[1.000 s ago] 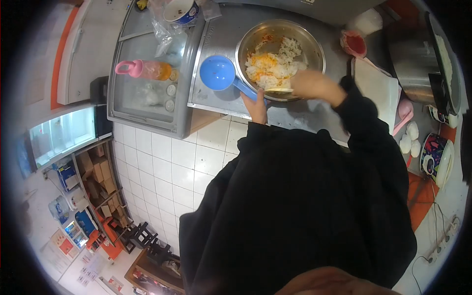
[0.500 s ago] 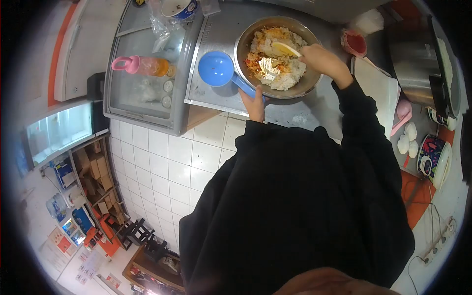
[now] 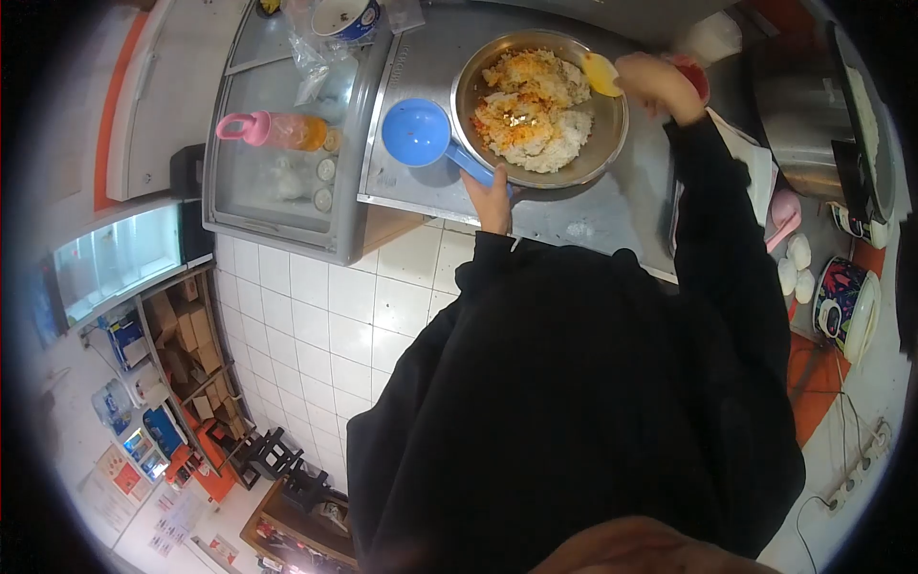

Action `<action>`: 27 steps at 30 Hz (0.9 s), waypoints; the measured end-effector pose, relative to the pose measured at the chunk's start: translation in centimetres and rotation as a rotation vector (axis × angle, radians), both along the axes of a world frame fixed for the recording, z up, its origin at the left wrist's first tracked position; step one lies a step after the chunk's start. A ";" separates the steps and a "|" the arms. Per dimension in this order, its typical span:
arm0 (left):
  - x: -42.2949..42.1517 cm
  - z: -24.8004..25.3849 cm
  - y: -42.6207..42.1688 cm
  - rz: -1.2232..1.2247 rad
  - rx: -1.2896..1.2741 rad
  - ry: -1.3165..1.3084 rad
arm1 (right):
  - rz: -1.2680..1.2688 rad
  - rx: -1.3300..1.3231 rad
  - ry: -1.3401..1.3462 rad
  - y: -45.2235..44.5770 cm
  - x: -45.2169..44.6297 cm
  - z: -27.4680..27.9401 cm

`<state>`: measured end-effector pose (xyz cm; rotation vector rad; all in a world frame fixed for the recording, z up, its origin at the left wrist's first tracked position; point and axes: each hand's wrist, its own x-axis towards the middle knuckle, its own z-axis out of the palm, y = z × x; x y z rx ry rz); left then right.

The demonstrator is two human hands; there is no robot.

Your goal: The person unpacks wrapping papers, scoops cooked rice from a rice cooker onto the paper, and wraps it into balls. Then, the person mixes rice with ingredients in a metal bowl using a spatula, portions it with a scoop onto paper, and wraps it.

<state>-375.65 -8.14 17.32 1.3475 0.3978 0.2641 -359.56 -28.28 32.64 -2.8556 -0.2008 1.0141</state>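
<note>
standing on the steel counter (image 3: 612,215): one wide steel bowl (image 3: 605,143), taken here as the centre of the dial, 12 o'clock being the top of the view

contents of bowl: rice (image 3: 550,153), heaped in two joined mounds, one toward 12 o'clock, one toward 6 o'clock, both stained orange in patches, the lower one paler at its edge; bare metal wall showing at 4 o'clock

right hand (image 3: 660,86): between 2 and 3 o'clock, just beyond the rim, fingers curled round the handle end of a yellow paddle (image 3: 600,74); paddle head above the bowl's inner edge at 2 o'clock; handle mostly covered by the hand

left hand (image 3: 492,203): at 7 o'clock, thumb and fingers clasped about the handle of a blue dipper (image 3: 416,132); dipper cup at 9 o'clock, beside the bowl; whether the thumb also meets the rim cannot be told

also listed, by hour:
– red container (image 3: 695,75), toward 2 o'clock, partly behind the right hand
– large steel pot (image 3: 798,96), 3 o'clock, well apart
– pink scoop (image 3: 784,215), 4 o'clock, with white rounded pieces (image 3: 798,253) near it
– patterned container (image 3: 840,297), 4 o'clock, farther out
– glass-topped freezer (image 3: 253,187), 9 o'clock, bearing a pink-capped bottle (image 3: 292,131) with orange contents, lying lengthwise in view
– blue-and-white tub (image 3: 359,27), 10 o'clock, beside clear plastic wrap (image 3: 314,72)
</note>
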 end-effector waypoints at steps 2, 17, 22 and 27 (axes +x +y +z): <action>0.4 2.0 0.2 -0.028 -0.100 0.037 | 0.227 -0.031 -0.160 -1.0 4.3 -6.1; 0.6 2.0 0.7 -0.053 -0.202 0.079 | 0.665 0.265 -0.401 4.1 -7.8 -2.4; 0.6 2.4 0.8 -0.091 -0.227 0.087 | 0.568 0.219 -0.532 4.4 -6.1 -6.9; 0.4 2.7 0.8 -0.071 -0.299 0.141 | 0.435 0.180 -0.228 4.4 -7.0 0.0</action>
